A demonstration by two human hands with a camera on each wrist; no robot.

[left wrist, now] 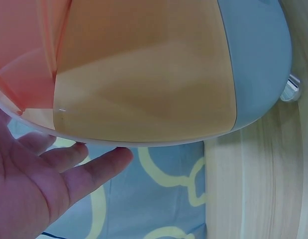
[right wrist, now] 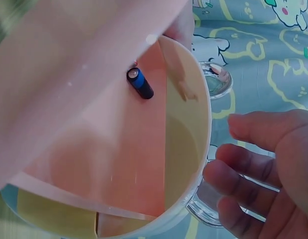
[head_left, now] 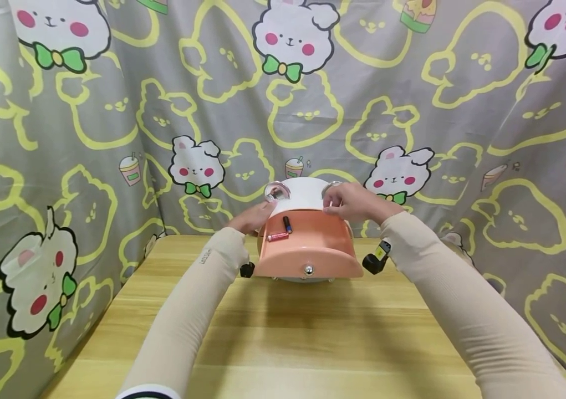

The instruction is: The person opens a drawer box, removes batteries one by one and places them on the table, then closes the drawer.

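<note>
A round white box shaped like an alarm clock [head_left: 305, 191] stands on the table with its orange drawer [head_left: 307, 260] tilted out, a silver knob on the front. Inside the drawer lie a dark battery with a blue band [head_left: 287, 224], also in the right wrist view [right wrist: 140, 83], and a pinkish-red battery [head_left: 278, 237]. My left hand [head_left: 254, 217] is at the box's left side; in the left wrist view its extended fingers [left wrist: 101, 167] touch the rim. By the upper right edge is my right hand [head_left: 355, 200], its fingers loosely bent beside a silver ring-shaped bell [right wrist: 216, 82], gripping nothing visible.
The wooden table [head_left: 307, 338] extends in front of the box. A patterned grey curtain [head_left: 243, 116] hangs close behind and along both sides. Dark wrist cameras [head_left: 376, 258] hang beside the drawer. Small silver feet [left wrist: 291, 88] support the box.
</note>
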